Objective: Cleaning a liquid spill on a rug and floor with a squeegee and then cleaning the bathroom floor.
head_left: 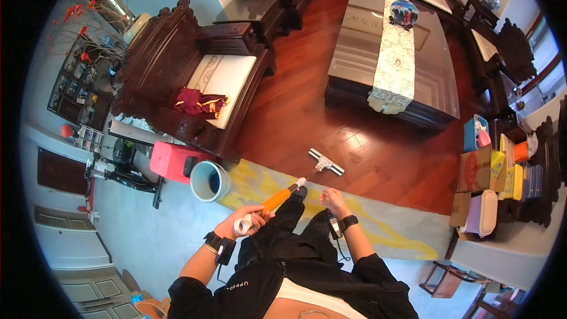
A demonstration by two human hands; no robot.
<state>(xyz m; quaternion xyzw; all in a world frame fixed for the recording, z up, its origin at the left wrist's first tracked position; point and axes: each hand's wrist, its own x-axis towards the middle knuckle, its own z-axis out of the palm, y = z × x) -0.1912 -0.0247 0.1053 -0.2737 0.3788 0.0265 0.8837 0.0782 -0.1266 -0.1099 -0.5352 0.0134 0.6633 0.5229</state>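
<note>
Slantwise over the yellow-grey rug [401, 227] reaches a mop [276, 200], orange-sleeved and white-ended, its silvery two-bar head [326, 163] past the rug's far edge, floor contact unclear. Nearer, the left hand [229, 223] grips it, hiding some shaft; the right hand [335, 202] hangs half-open, seemingly empty.

Your left hand [248, 220] grips mop [276, 202], its head [326, 162] over wood floor [283, 112]; your right hand [335, 202] half open near it. Bucket [226, 190] left, by mat [378, 218].
</note>
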